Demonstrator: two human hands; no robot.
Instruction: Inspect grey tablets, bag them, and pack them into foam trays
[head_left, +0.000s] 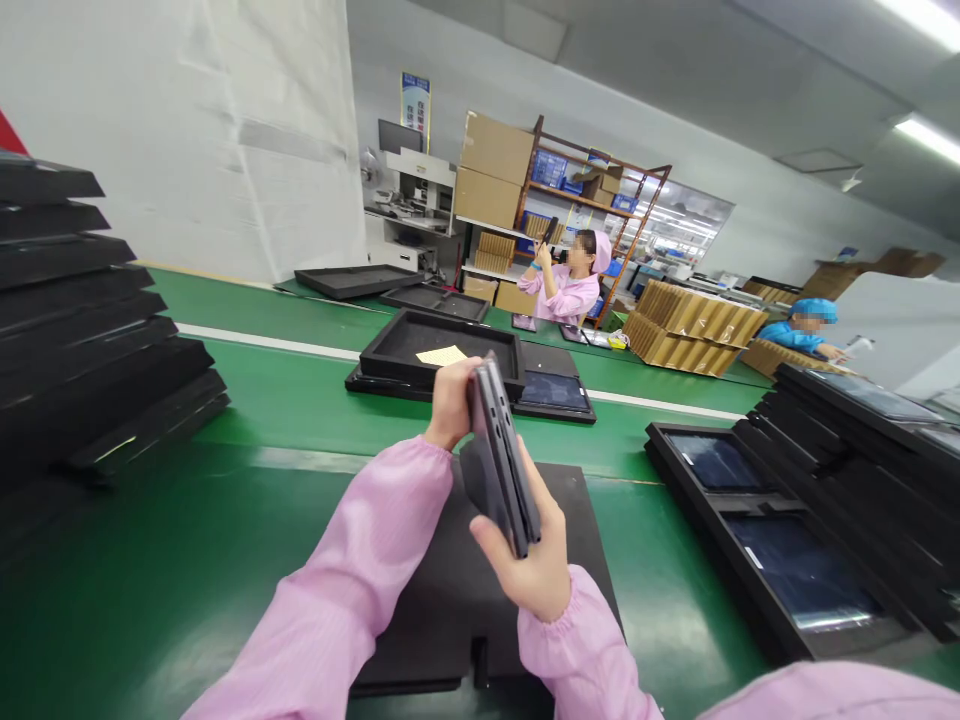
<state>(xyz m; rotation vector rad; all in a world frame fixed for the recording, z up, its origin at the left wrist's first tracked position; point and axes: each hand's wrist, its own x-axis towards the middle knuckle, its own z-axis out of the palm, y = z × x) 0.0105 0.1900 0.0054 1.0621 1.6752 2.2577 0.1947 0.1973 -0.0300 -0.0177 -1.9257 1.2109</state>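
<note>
Your left grip (pixel 452 405) closes on the far, upper end of two dark tablets (pixel 501 460), and your right grip (pixel 541 560) pinches their near, lower end, with the thumb on one side and the fingers on the other. The tablets are between your two grips, face against face, tilted, raised above the bench (pixel 277 400), with their narrow edges turned to you.

The surface of the bench is green and rather shiny, and a white stripe (pixel 277 343) crosses it beyond the grip. Below the grip lies a flat black board (pixel 442 610). Just beyond the grip is a black tray (pixel 401 335), in which lies a yellow paper (pixel 442 356). To the right of the grip, a low tray (pixel 720 505) carries tablets in its compartments; well to the left, black trays rise in a stack (pixel 82 340).

Further beyond the grip, the room shows a person in pink (pixel 566 295), who lifts a dark object, brown cardboard dividers (pixel 690 325), large cartons (pixel 491 165) and a rusty-coloured rack (pixel 592 195). Far to the right sits a co-worker in blue (pixel 795 338), under bright ceiling lamps (pixel 930 138).
</note>
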